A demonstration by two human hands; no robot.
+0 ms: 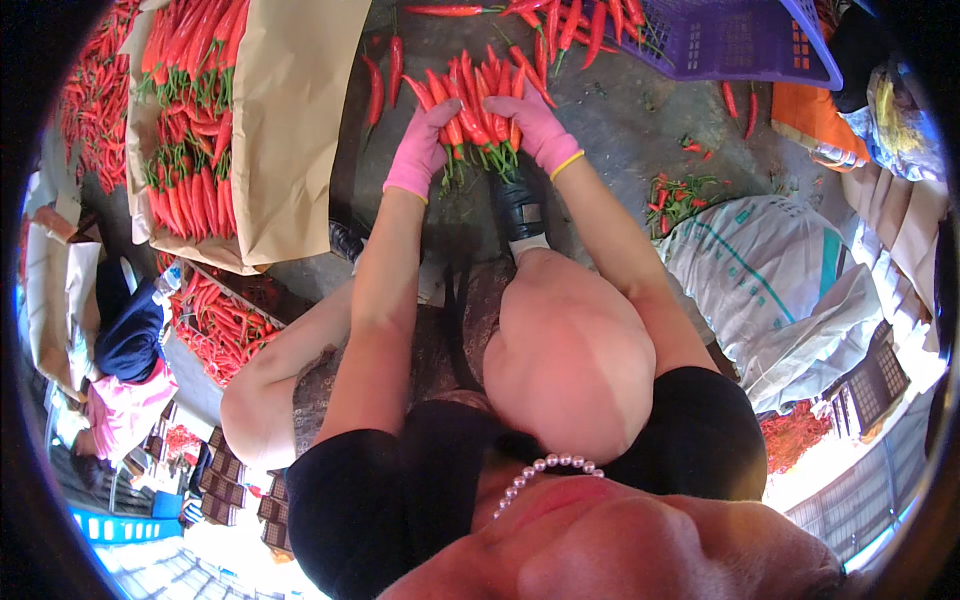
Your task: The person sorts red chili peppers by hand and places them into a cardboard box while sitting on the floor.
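A bunch of long red chili peppers (478, 98) is held between my two pink-gloved hands, with its green stems toward me and the tips pointing away. My left hand (425, 145) grips the bunch's left side, thumb on top. On the right side, my right hand (537, 125) closes around it in the same way. Loose red chilies (580, 22) lie on the dark floor just beyond. To the left stands a paper-lined box (290, 130) holding chilies laid in neat rows, stems together.
A purple plastic crate (745, 45) lies at the far right. Small chilies and stems (680, 200) are heaped near a white woven sack (770, 285). More chilies fill a crate (220, 325) by my left knee. Another person in pink (130, 405) is at the left edge.
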